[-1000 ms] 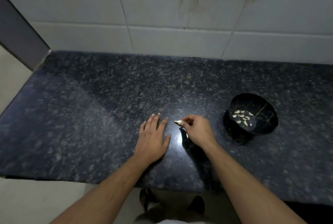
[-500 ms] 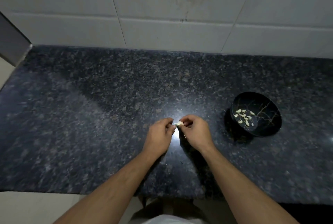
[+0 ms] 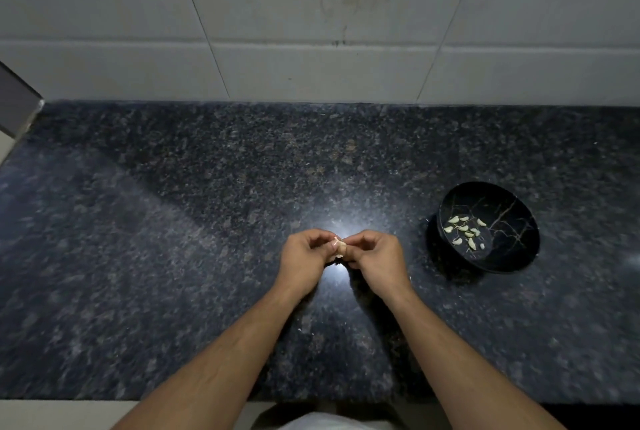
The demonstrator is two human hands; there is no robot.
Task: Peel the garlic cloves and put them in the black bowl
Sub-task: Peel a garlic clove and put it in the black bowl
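Observation:
A small pale garlic clove [image 3: 339, 248] is pinched between my two hands just above the dark granite counter [image 3: 173, 256]. My left hand [image 3: 304, 256] holds it from the left with curled fingers. From the right, my right hand [image 3: 375, 258] grips the same clove with thumb and fingertips. Most of the clove is hidden by the fingers. The black bowl [image 3: 519, 221] stands on the counter to the right of my hands, tilted toward me, with several peeled cloves [image 3: 464, 232] lying inside.
A white tiled wall [image 3: 311, 31] rises behind the counter. The counter's front edge [image 3: 104, 400] runs near the bottom of the view. A grey panel [image 3: 17, 100] sits at the far left corner. A bright light glare lies under my hands.
My left hand lifted off the counter, where it lay flat, and joined my right hand on the clove. Both hands now pinch it together.

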